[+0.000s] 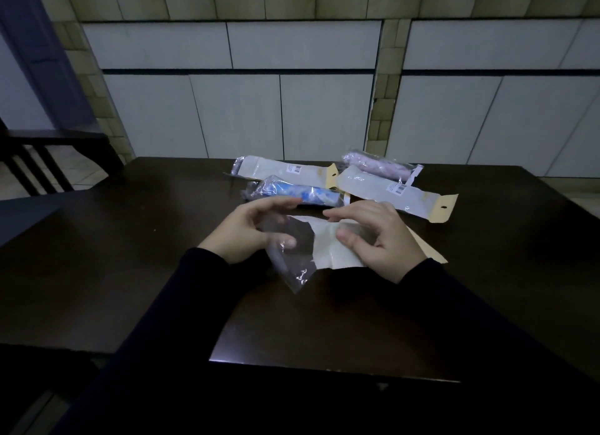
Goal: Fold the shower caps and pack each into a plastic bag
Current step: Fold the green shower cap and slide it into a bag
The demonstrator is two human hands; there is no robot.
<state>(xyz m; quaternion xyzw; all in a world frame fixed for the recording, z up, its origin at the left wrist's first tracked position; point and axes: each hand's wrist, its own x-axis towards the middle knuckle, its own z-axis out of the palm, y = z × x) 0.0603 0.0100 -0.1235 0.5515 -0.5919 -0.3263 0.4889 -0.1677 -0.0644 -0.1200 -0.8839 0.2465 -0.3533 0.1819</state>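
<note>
Head cam: both hands were working one plastic bag (328, 246) just above the dark worktop (130, 272), left hand (250, 231) pinching its clear end, right hand (376, 239) with fingers curled on the white part. Behind them lay a rolled blue shower cap (298, 194), already bagged, beside a pink one (380, 166) and two flat bags.

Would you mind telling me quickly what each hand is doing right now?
Left hand: pinching the clear end of the plastic bag.
Right hand: gripping the same bag's white end, thumb on top.
</note>
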